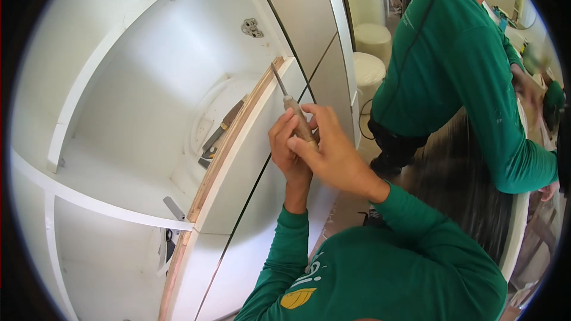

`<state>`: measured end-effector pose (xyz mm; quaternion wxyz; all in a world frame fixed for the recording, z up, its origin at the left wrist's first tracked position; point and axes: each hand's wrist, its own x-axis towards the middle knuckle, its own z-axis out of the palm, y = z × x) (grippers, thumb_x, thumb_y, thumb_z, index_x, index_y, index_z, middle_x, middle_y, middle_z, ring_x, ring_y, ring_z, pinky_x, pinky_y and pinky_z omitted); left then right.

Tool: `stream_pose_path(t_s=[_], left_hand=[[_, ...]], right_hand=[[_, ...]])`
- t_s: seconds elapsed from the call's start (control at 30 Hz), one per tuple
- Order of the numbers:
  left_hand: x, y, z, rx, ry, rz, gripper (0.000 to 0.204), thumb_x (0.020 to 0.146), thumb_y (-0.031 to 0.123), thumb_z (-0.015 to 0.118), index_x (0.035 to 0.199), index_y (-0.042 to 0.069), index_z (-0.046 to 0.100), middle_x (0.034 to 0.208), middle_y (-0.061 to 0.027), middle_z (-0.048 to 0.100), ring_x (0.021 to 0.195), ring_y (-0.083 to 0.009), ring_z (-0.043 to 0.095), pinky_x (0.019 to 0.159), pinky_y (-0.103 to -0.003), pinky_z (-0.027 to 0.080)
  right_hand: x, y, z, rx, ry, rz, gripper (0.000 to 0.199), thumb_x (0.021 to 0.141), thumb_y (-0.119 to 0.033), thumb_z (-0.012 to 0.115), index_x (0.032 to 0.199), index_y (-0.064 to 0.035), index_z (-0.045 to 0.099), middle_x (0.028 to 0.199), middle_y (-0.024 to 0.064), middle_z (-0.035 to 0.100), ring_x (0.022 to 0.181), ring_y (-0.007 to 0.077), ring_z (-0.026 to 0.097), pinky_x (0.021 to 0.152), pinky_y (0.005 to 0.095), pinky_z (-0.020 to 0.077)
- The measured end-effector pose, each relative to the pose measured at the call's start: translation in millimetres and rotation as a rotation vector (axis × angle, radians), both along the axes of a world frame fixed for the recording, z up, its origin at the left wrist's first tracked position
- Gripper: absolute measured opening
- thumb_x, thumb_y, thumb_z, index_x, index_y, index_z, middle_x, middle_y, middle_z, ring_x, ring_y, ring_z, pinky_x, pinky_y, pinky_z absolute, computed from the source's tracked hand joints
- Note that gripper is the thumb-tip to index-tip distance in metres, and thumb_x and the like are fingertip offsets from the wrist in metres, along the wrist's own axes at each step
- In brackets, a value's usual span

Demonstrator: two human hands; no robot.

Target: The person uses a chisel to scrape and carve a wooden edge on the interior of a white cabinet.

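Note:
Both my hands are on a narrow chisel (302, 125) with a worn brown handle and a thin metal blade. My left hand (286, 151) curls its fingers around the handle from the left. My right hand (339, 151) closes thumb and fingers on the same handle from the right. The blade slants up and left, its tip by the upper end of a bare wood edge strip (229, 128). That strip runs along the top of a white panel (241, 160). Whether the tip touches the wood, I cannot tell.
Inside the white cabinet (137, 101) a wooden-handled tool (225, 123) lies on a round white object (205, 104). A metal hinge (252, 28) is fixed to the cabinet wall. A co-worker in green (443, 65) stands close on my right. White round containers (370, 71) stand behind.

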<state>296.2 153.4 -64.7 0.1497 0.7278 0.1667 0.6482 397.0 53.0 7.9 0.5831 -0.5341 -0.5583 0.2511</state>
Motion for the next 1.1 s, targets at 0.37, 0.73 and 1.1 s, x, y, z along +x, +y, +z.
stream_pose_path(t_s=[0.37,0.73,1.1], left_hand=[[-51,-8,166,-0.163,0.630,0.268,0.032,0.115,0.016,0.060,0.142,0.001,0.072,0.135,-0.0183,0.077,0.122,-0.0335,0.074,0.099,-0.043,0.059],[-63,68,159,-0.431,1.032,0.101,0.089,0.110,0.063,0.060,0.173,0.004,0.040,0.149,-0.0313,0.068,0.141,-0.0468,0.064,0.120,-0.050,0.049],[-36,58,138,-0.265,1.138,0.517,0.075,0.102,0.054,0.067,0.156,0.004,0.060,0.140,-0.0254,0.075,0.131,-0.0454,0.071,0.112,-0.053,0.055]], right_hand=[[15,15,-32,-0.206,0.504,0.208,0.048,0.117,-0.037,0.054,0.150,-0.0022,0.054,0.099,0.0017,0.057,0.069,0.0088,0.058,0.058,0.0269,0.0469],[-56,39,3,-0.169,1.004,0.255,0.041,0.116,-0.041,0.052,0.136,-0.0047,0.054,0.096,0.0050,0.060,0.063,0.0139,0.056,0.055,0.0318,0.0439],[-26,2,-35,-0.083,0.539,-0.094,0.052,0.114,-0.036,0.055,0.154,-0.0027,0.049,0.102,0.0066,0.058,0.071,0.0115,0.055,0.060,0.0308,0.0497]])
